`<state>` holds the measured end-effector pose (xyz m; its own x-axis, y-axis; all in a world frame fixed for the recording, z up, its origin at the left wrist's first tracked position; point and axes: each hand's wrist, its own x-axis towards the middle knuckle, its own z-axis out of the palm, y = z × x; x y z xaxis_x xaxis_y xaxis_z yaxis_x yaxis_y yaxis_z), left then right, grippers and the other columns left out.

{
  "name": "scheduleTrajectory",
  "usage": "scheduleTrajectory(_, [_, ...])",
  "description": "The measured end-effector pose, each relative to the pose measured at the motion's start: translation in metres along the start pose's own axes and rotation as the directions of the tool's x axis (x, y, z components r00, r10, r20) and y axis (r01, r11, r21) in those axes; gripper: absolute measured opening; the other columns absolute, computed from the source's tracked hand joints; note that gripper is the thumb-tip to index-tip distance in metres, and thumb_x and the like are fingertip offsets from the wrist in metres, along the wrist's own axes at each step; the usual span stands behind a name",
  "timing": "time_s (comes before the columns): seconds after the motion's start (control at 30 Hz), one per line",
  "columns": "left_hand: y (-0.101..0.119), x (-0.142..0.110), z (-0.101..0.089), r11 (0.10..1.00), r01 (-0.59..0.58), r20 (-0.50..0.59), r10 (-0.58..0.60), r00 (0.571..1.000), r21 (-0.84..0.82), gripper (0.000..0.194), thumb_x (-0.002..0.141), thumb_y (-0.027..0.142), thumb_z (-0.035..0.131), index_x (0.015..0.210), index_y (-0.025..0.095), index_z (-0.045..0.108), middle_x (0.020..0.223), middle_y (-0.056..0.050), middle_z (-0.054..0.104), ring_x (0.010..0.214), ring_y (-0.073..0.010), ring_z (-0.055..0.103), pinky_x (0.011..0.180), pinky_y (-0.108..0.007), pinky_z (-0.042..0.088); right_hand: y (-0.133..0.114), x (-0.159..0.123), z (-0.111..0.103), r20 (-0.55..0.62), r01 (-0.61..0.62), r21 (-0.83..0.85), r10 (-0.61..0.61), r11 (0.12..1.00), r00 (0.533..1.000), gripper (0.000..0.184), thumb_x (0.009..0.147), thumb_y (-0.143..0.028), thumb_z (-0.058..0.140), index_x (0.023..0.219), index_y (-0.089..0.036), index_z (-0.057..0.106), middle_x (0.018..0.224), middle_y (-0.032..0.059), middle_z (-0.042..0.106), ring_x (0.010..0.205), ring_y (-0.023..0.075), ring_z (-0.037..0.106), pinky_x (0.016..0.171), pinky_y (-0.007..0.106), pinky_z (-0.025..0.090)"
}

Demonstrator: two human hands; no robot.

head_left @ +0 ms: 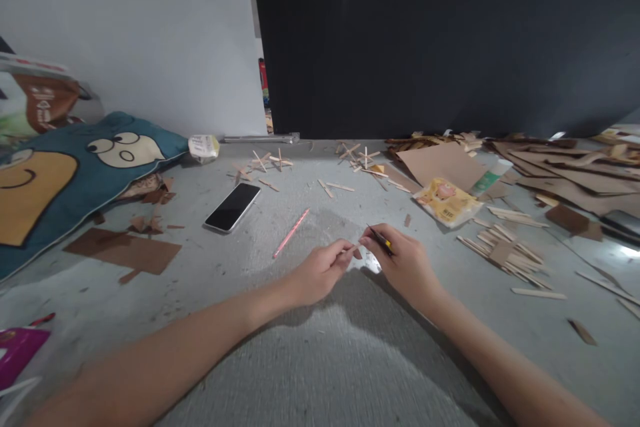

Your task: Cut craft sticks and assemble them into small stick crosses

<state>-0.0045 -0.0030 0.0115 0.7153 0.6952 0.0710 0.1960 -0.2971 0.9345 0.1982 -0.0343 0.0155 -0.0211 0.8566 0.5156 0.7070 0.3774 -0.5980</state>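
My left fingers (pixel 337 249) pinching thin wooden stick (pixel 352 249) over worktop (pixel 280 367). My right fingers (pixel 393 235) gripping slim black-and-yellow tool (pixel 384 243) at stick's far end. Pink pencil-like rod (pixel 291 233) just beyond left fingers; smartphone (pixel 233 207) further left. Right side: yellow packet (pixel 447 203), pile of loose wooden sticks (pixel 526 253). Crossed sticks (pixel 280 161) toward back.

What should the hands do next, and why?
Maybe the right hand should bring the tip of the black-and-yellow tool onto the thin strip, since the left hand pinches that strip and the tip is close by but off it.
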Motion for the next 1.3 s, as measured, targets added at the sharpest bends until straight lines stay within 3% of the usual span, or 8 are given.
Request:
scheduleTrajectory(0.17, [0.000,0.001,0.002,0.997,0.017,-0.037,-0.015,0.999,0.073,0.037,0.109,0.045,0.029,0.098,0.019,0.054,0.069,0.003,0.047,0.063,-0.0144,0.045,0.064,-0.028,0.036,-0.009,-0.002,-0.005,-0.006,-0.064,0.010,0.064,0.998,0.998,0.029,0.103,-0.048,0.045,0.114,-0.022,0.053,0.075,0.0015,0.067,0.057,0.0172,0.062,0.057,0.027,0.046])
scheduleTrajectory(0.3, [-0.006,0.002,0.003,1.000,0.011,-0.134,-0.009,0.991,0.015,0.035,0.109,0.046,0.029,0.092,0.021,0.048,0.062,0.006,0.043,0.056,-0.0132,0.043,0.059,-0.027,0.034,-0.017,-0.004,-0.014,0.044,-0.130,0.007,0.129,0.992,0.991,0.025,0.105,-0.046,0.039,0.092,-0.025,0.044,0.062,-0.0032,0.059,0.046,0.0149,0.053,0.051,0.027,0.039])
scheduleTrajectory(0.37, [-0.008,0.003,0.004,1.000,0.002,-0.185,0.001,0.983,0.016,0.036,0.109,0.048,0.029,0.091,0.022,0.047,0.061,0.006,0.042,0.055,-0.0130,0.042,0.059,-0.027,0.033,-0.021,-0.005,-0.017,0.147,-0.164,0.034,0.158,0.986,0.976,0.031,0.105,-0.047,0.038,0.083,-0.026,0.044,0.056,-0.0042,0.057,0.044,0.0139,0.053,0.052,0.027,0.040])
scheduleTrajectory(0.47, [-0.007,0.003,0.004,0.998,0.017,-0.221,-0.004,0.975,0.059,0.037,0.108,0.049,0.029,0.090,0.022,0.047,0.061,0.006,0.043,0.055,-0.0132,0.042,0.059,-0.027,0.033,-0.028,-0.009,-0.017,0.287,-0.262,0.161,0.209,0.951,0.935,0.036,0.105,-0.049,0.041,0.081,-0.024,0.052,0.063,-0.0008,0.065,0.048,0.0134,0.061,0.054,0.026,0.047])
scheduleTrajectory(0.63, [0.003,0.000,0.003,0.989,0.040,-0.222,-0.007,0.975,0.143,0.037,0.108,0.048,0.029,0.088,0.023,0.046,0.062,0.006,0.043,0.058,-0.0143,0.044,0.062,-0.028,0.033,-0.036,-0.015,-0.012,0.367,-0.394,0.258,0.287,0.882,0.884,0.041,0.102,-0.054,0.044,0.081,-0.022,0.060,0.066,0.0014,0.068,0.046,0.0135,0.063,0.045,0.024,0.046])
scheduleTrajectory(0.83, [0.007,0.000,0.003,0.979,0.048,-0.202,-0.008,0.979,0.197,0.037,0.109,0.047,0.027,0.091,0.023,0.048,0.069,0.004,0.049,0.065,-0.0159,0.050,0.066,-0.029,0.035,-0.039,-0.016,-0.011,0.370,-0.426,0.276,0.313,0.862,0.874,0.042,0.100,-0.054,0.046,0.075,-0.022,0.058,0.057,-0.0013,0.062,0.041,0.0118,0.058,0.040,0.022,0.045])
scheduleTrajectory(1.07, [0.005,-0.001,0.002,0.952,0.092,-0.181,-0.040,0.983,0.292,0.035,0.109,0.045,0.025,0.097,0.023,0.050,0.075,0.002,0.054,0.068,-0.0175,0.054,0.069,-0.030,0.038,-0.042,-0.016,-0.009,0.389,-0.483,0.268,0.364,0.834,0.846,0.041,0.097,-0.056,0.047,0.078,-0.022,0.059,0.063,0.0003,0.066,0.040,0.0113,0.058,0.037,0.022,0.046])
scheduleTrajectory(1.3, [0.009,-0.005,0.001,0.904,0.107,-0.128,-0.058,0.990,0.414,0.015,0.100,0.021,0.033,0.103,0.023,0.048,0.081,-0.002,0.056,0.070,-0.0201,0.053,0.069,-0.032,0.037,-0.045,-0.016,-0.005,0.463,-0.622,0.329,0.453,0.710,0.762,0.039,0.092,-0.059,0.053,0.083,-0.022,0.059,0.056,-0.0024,0.062,0.035,0.0120,0.056,0.032,0.022,0.045])
